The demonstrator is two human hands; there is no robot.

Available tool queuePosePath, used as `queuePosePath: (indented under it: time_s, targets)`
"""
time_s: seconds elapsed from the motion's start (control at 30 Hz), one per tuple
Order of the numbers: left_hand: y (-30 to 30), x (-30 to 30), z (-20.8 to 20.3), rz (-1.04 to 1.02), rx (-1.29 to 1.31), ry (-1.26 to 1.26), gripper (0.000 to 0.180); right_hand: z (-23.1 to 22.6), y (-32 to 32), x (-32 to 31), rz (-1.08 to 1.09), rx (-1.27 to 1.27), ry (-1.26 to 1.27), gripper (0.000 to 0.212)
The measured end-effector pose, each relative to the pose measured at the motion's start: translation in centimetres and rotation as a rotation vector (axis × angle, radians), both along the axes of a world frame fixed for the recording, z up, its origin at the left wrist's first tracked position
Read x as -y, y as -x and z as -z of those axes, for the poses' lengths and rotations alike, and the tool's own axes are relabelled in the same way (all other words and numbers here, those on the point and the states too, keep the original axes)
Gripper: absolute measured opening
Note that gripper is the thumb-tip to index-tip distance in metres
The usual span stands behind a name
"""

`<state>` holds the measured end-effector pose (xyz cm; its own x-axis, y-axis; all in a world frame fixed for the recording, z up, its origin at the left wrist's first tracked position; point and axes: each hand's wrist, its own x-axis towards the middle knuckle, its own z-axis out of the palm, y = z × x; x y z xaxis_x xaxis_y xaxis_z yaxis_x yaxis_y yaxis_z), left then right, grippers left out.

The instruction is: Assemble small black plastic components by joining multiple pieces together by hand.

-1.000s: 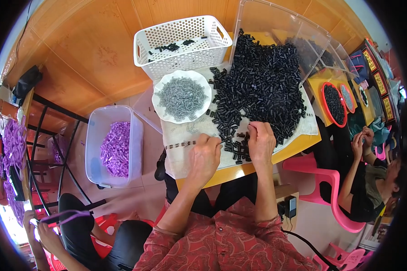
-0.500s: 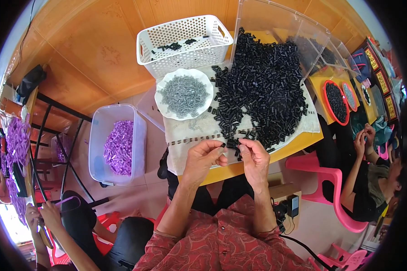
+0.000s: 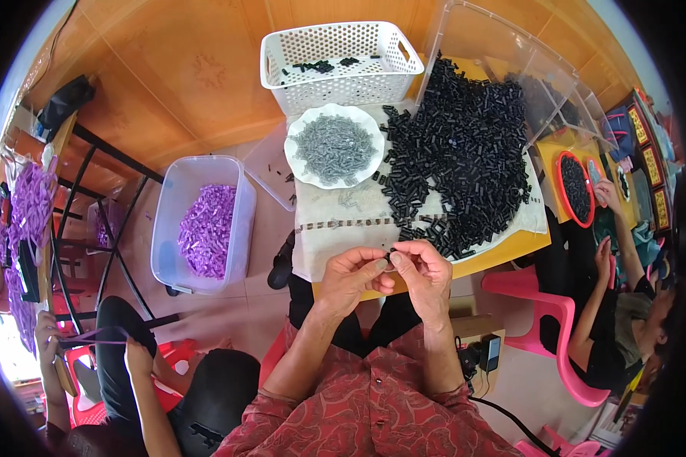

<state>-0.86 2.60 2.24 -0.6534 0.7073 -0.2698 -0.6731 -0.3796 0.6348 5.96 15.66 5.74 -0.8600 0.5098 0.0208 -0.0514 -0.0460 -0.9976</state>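
Note:
Over the table's near edge, my left hand (image 3: 349, 280) and my right hand (image 3: 423, 280) meet fingertip to fingertip, both closed in a pinch. A small black tube-shaped piece (image 3: 390, 257) shows between the fingertips; most of it is covered by them. Just beyond my hands spreads a large heap of short black tubes (image 3: 461, 160) on a pale cloth (image 3: 320, 244). Left of the heap stands a white scalloped plate (image 3: 291, 169) with small clear grey pieces (image 3: 334, 145) in it.
A white perforated basket (image 3: 343, 93) with a few black pieces stands behind the plate. At the left, a clear tub (image 3: 164, 259) of purple pieces sits on the floor. People work on both sides; a pink chair (image 3: 564, 327) is at the right.
My hands have come together; my right fingers have left the near edge of the black heap and joined my left. The view has shifted slightly. The co-workers' hands have moved apart.

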Motion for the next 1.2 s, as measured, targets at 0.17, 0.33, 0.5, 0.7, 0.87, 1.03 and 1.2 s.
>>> queuePosePath:
  time_s: [0.17,0.33,0.5,0.7,0.87,1.03,1.2]
  targets:
    - [-0.4,0.4,0.1,-0.076,-0.144,0.115,0.017,0.3,-0.1,0.5,-0.036,0.040,-0.031,0.013]
    - [-0.3,1.1,1.0,-0.160,-0.123,0.081,0.018,0.3,0.2,1.5,-0.059,0.071,0.041,0.013]
    - [-0.1,1.2,1.5,-0.220,0.016,-0.108,0.019,0.7,0.6,2.0,-0.086,0.105,0.089,0.013]
    - [0.1,1.1,1.9,-0.305,-0.077,-0.156,0.021,0.4,1.7,2.6,-0.096,0.082,0.100,0.013]
    - [0.4,1.4,1.1,-0.328,-0.056,-0.130,0.020,1.4,2.9,1.5,-0.002,0.017,-0.448,0.016]
    - [0.5,1.5,0.9,-0.352,0.010,-0.169,0.019,2.1,6.1,0.7,0.068,0.059,-0.779,0.017]
    - [0.6,1.7,0.8,-0.395,-0.212,-0.036,0.025,2.8,8.2,0.2,0.066,0.104,-0.945,0.009]
